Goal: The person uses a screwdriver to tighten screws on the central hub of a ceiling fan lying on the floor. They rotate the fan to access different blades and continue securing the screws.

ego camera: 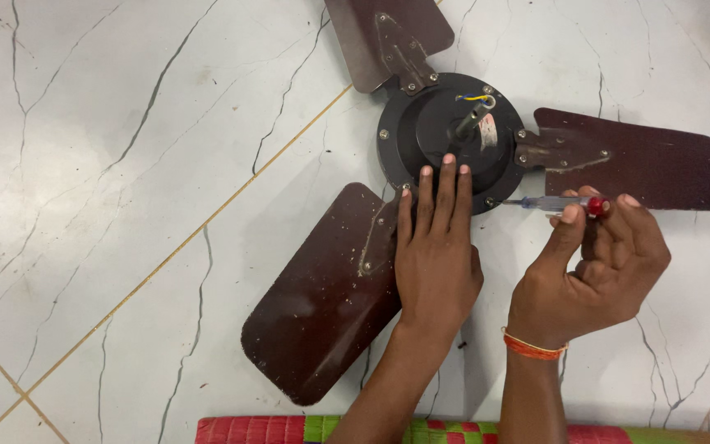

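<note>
At the near edge of the view lies a strip of woven mat [454, 430] in red and green, and both forearms come up over it. The right wrist carries an orange thread band [533, 346].

The left hand [435, 247] lies flat, palm down, fingers straight and held close together — its heel rests on the root of the nearest fan blade [322, 304], and its fingertips [449, 161] reach onto the black round motor housing [451, 140] of the ceiling fan. The fan lies on the white marble floor [125, 164] with its three dark brown blades spread out.

Just to the right, the right hand [606, 251] is curled around a small screwdriver [554, 203] with a clear handle and a red cap. Thumb and fingers pinch the handle near the cap, and the shaft points left, level with the floor, with its tip at the lower right rim of the motor housing beside a screw. The screwdriver lies between the two hands, close to the left hand's fingers but apart from them.

Farther off, a short metal rod [468, 119] stands out of the middle of the housing with blue and yellow wires [474, 98] at its end. The right blade [643, 160] and the far blade [384, 37] are each fastened by a metal bracket with screws.
</note>
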